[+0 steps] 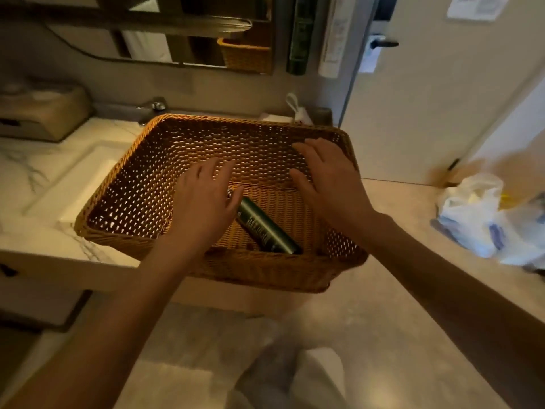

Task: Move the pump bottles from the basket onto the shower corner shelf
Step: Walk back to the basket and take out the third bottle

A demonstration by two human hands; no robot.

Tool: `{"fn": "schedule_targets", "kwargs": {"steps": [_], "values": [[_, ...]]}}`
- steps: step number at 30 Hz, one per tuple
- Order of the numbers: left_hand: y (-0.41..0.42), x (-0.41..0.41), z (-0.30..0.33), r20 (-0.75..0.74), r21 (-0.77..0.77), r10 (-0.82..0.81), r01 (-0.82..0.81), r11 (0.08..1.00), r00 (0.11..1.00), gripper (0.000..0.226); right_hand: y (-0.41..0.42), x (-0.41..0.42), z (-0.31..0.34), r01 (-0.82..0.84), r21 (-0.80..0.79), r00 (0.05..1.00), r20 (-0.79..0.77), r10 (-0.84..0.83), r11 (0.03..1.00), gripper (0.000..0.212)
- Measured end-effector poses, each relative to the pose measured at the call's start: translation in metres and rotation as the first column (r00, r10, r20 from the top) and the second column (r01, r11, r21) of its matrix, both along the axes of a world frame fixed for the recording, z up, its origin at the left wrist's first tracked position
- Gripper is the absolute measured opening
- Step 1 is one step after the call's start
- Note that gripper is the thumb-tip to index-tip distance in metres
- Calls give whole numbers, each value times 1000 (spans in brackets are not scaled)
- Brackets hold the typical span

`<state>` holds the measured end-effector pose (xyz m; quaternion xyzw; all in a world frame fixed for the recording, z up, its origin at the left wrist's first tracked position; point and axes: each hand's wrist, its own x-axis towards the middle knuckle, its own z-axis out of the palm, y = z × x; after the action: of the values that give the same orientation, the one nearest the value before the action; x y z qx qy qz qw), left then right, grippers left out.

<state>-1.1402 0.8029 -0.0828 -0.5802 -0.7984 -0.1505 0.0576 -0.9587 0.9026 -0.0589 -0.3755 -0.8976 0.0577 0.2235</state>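
Note:
A brown wicker basket (141, 178) rests on the marble counter, its right part overhanging the counter's edge. One dark green pump bottle (265, 228) lies on its side in the basket, near the front wall. My left hand (203, 202) hovers inside the basket, fingers apart, just left of the bottle's top end, which it partly hides. My right hand (327, 175) is spread open over the basket's right side, holding nothing. No shower shelf is in view.
A white sink (73, 184) is set in the counter to the left, with a tap (153, 109) behind the basket. A tissue box (44, 110) stands far left. A white door (427, 98) is on the right, with plastic bags (486, 219) on the floor.

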Motion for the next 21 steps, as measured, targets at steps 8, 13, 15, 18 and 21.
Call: {"fn": "schedule_targets", "kwargs": {"steps": [8,13,15,18,21], "values": [[31,-8,-21,18,-119,337,-333,936,941,55,91,-66,-36,-371,-76,908,178,378,926,53],[25,-19,-35,19,-202,463,-450,870,886,57,98,-115,-78,-307,-397,813,363,455,865,63],[24,-23,-39,23,-199,477,-464,863,879,57,97,-130,-94,-248,-470,780,422,462,847,68],[24,-29,-43,72,-198,482,-462,865,873,59,95,-139,-114,-110,-580,789,443,426,807,72],[24,-33,-44,137,-177,489,-464,868,862,61,92,-139,-129,42,-719,828,413,379,693,69]]}}
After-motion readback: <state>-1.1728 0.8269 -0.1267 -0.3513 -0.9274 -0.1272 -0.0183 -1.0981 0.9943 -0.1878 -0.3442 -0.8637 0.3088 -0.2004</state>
